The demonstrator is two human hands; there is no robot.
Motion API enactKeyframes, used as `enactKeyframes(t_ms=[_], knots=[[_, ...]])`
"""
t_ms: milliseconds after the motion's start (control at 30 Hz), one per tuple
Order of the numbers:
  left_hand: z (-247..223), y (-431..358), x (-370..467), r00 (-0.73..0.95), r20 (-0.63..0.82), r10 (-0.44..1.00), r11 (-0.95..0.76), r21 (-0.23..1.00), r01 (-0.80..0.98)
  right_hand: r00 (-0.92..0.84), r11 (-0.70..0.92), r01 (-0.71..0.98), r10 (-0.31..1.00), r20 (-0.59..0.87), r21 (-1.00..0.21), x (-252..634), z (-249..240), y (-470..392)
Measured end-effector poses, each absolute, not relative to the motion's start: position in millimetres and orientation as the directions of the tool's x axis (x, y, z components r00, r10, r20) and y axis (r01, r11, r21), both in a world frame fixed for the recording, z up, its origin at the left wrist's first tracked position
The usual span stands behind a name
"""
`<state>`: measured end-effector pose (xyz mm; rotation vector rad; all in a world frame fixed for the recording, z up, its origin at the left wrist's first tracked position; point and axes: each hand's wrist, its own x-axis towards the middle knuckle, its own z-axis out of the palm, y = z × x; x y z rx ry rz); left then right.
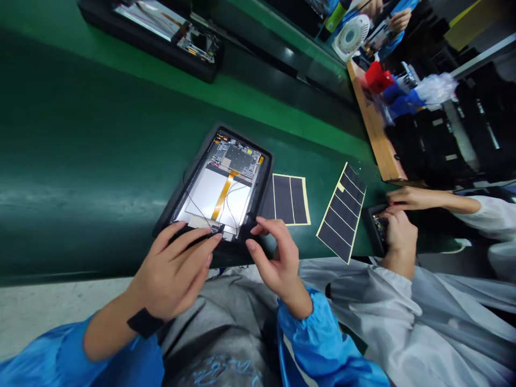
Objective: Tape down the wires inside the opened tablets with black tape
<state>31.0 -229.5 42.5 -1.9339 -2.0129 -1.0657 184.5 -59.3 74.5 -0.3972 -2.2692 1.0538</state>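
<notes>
One opened tablet (226, 188) — left hand (171, 271) fanned over its near edge, right hand (279, 259) half-curled, thumb parted

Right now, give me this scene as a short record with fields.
Surface: green worktop
Workpiece: open black-framed rectangular electronic device, orange ribbon cable down the middle
Left hand: fingertips at its near edge
Right hand: by its near right corner, thumb and forefinger apart; grip unclear
Sheets: yellow-edged black sheet to its right; second such sheet farther right
Alongside: co-worker's hands at another black device
</notes>
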Motion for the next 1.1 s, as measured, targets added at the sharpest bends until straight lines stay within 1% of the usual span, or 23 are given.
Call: enactKeyframes(t_ms=[67,100,167,200,267,300,400,467,533,600,700,800,900,967,1033,1100], knots=[[43.7,-226.7,40.0,-0.214,0.550,0.807,-0.033,0.405,0.914,-0.775,0.504,0.038,0.560,0.293,-0.863,191.3,80.9,-67.6],[44.3,-224.8,42.7,-0.250,0.538,0.805,0.000,0.422,0.907,-0.776,0.403,0.052,0.593,0.217,-0.914,193.7,83.5,-70.7],[45.5,-220.7,45.7,-0.318,0.508,0.801,0.059,0.461,0.885,-0.772,0.139,0.067,0.635,0.037,-0.988,197.0,87.0,-75.8],[46.2,-218.9,46.5,-0.343,0.492,0.800,0.079,0.481,0.873,-0.770,-0.007,0.058,0.636,-0.049,-0.998,198.0,87.9,-78.1],[47.9,-216.4,48.0,-0.377,0.470,0.798,0.099,0.515,0.852,-0.771,-0.268,0.012,0.611,-0.180,-0.963,199.5,88.5,-82.9],[48.9,-215.6,49.2,-0.393,0.463,0.794,0.105,0.532,0.840,-0.767,-0.368,-0.018,0.602,-0.223,-0.930,200.1,88.5,-85.6],[52.9,-214.3,54.8,-0.452,0.420,0.787,0.153,0.576,0.803,-0.736,-0.564,-0.090,0.593,-0.327,-0.821,201.6,88.0,-94.1],[55.7,-213.6,59.2,-0.484,0.372,0.792,0.189,0.605,0.774,-0.711,-0.629,-0.126,0.596,-0.373,-0.767,202.5,87.5,-98.7],[57.6,-213.0,62.2,-0.495,0.333,0.803,0.198,0.634,0.747,-0.700,-0.660,-0.147,0.596,-0.394,-0.737,203.4,86.4,-101.3],[58.3,-212.6,62.4,-0.488,0.309,0.816,0.186,0.660,0.728,-0.694,-0.663,-0.159,0.602,-0.395,-0.731,204.3,85.0,-102.2],[57.8,-211.7,57.1,-0.471,0.316,0.824,0.155,0.673,0.723,-0.690,-0.648,-0.174,0.618,-0.377,-0.742,205.8,82.6,-102.1],[57.8,-207.9,49.1,-0.402,0.357,0.843,0.097,0.635,0.766,-0.687,-0.631,-0.174,0.628,-0.366,-0.756,206.6,79.9,-102.6],[58.7,-201.8,44.6,-0.274,0.393,0.878,-0.008,0.585,0.811,-0.687,-0.622,-0.179,0.634,-0.355,-0.762,206.9,77.6,-103.5],[59.8,-198.7,43.7,-0.212,0.392,0.895,-0.064,0.583,0.810,-0.679,-0.612,-0.194,0.647,-0.346,-0.766,207.5,76.7,-103.7],[62.2,-197.3,42.0,-0.214,0.331,0.919,-0.049,0.634,0.771,-0.665,-0.602,-0.206,0.665,-0.341,-0.772,208.8,76.9,-103.8],[66.5,-196.9,37.1,-0.263,0.197,0.945,0.041,0.724,0.688,-0.663,-0.609,-0.206,0.662,-0.348,-0.766,210.4,78.3,-105.0]])
